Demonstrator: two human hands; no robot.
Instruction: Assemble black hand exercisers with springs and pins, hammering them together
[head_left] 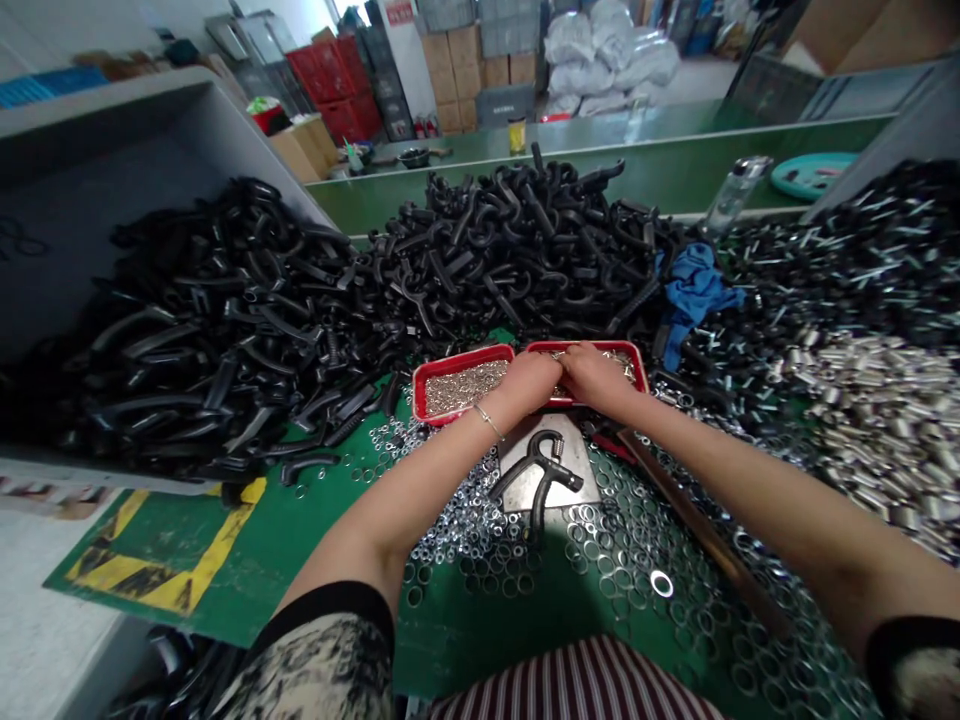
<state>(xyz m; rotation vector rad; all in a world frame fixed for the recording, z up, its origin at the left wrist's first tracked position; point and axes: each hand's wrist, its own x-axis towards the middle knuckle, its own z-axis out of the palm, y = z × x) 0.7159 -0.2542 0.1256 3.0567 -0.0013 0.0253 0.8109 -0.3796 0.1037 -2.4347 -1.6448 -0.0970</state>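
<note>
Both hands meet over the right red tray [640, 366], which holds small metal parts. My left hand [532, 380] reaches in from its left side with fingers closed; whatever they hold is hidden. My right hand [594, 376] is closed too, its fingertips close against the left ones, and I cannot make out anything in them. The left red tray [418, 393], full of tiny metal pieces, stands beside it. Just below the hands, a black hand grip exerciser [546, 468] with a metal spring lies on a square metal plate [517, 492].
Black plastic handles [510, 240] are heaped at the back, more spilling from a grey bin [247, 130] at left. Metal rings [600, 545] cover the green table. At right are a blue cloth [694, 285], a clear bottle [735, 195], silver cylinders [885, 420] and a flat bar [705, 535].
</note>
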